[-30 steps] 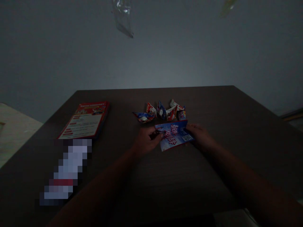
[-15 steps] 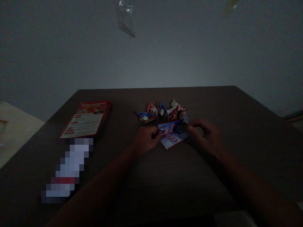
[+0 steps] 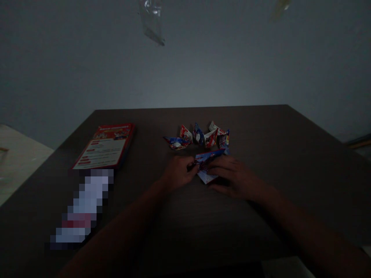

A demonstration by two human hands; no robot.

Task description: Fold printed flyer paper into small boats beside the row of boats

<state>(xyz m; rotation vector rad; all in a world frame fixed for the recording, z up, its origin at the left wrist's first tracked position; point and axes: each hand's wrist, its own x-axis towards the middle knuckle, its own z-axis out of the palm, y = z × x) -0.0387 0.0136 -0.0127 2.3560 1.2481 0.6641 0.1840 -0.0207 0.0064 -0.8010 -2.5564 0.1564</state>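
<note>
The printed leaflet [image 3: 206, 178] lies at the middle of the worktop [image 3: 185, 227], just on the near side of the row of folded paper pieces [image 3: 177, 143]. To crease it well, the left hand [image 3: 180, 172] should anchor its left edge, which thumb and fingers seem to pinch, while the right hand [image 3: 228, 173] presses evenly along the fold; its fingers are outstretched across the paper, gripping nothing visible. Half a second ago the right hand was curled by the right edge; now it covers that side's print.
</note>
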